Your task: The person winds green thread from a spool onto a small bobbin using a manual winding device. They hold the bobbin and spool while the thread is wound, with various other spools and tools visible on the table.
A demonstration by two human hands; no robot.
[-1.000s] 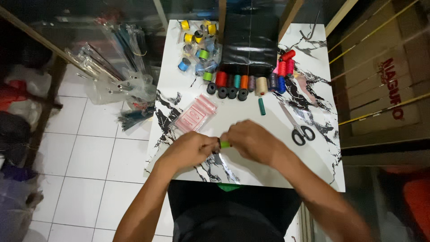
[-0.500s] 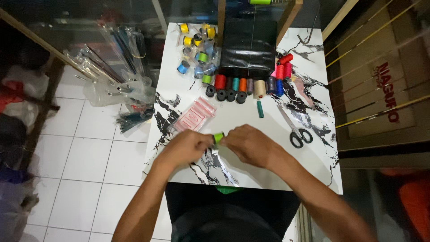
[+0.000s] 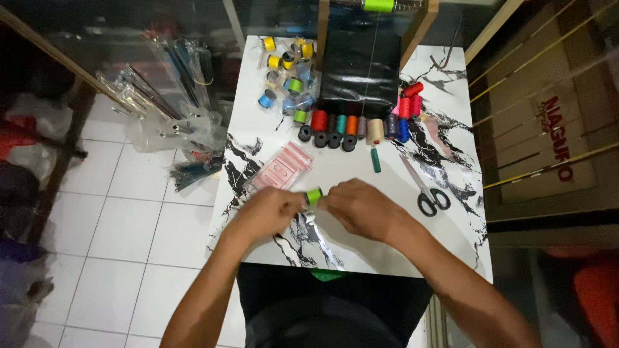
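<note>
While both hands met at table centre, the layout read as below (clock positions taken from the green spool)

left hand [image 3: 267, 212]: fingers curled tight on the left end of the bright green spool [image 3: 314, 195], closed grip, touching it
right hand [image 3: 361, 207]: fingers pinched on the right end of the same spool, closed grip, knuckles up
green spool: sat between the two hands, just above the marbled white table [image 3: 451, 251], near its middle; a small silvery part hung under it, too small to identify
thread: thin line ran from 12 o'clock down across the black box [image 3: 361, 67]; its lower end could not be traced to the spool
pink packet [image 3: 281, 169]: at 11 o'clock, flat on the table, just beside the left hand, not touched
row of thread spools [image 3: 348, 125]: at 12 o'clock, red, teal, orange, cream, blue and black ones, lined along the front edge of the black box
green pen-like stick [image 3: 375, 159]: at 1 o'clock, lying alone between the spool row and the right hand
scissors [image 3: 429, 196]: at 3 o'clock, black handles toward the person, well apart from the right hand
red and pink spools [image 3: 407, 103]: at 1 o'clock, beside the box's right edge
bagged bobbins [image 3: 287, 71]: at 11 o'clock far end, yellow, blue and green, in clear plastic
second green spool [image 3: 378, 5]: at 12 o'clock, up on a wooden frame at the far edge
clear plastic bags [image 3: 167, 122]: at 10 o'clock, off the table, over the white tiled floor [image 3: 116, 245]
</note>
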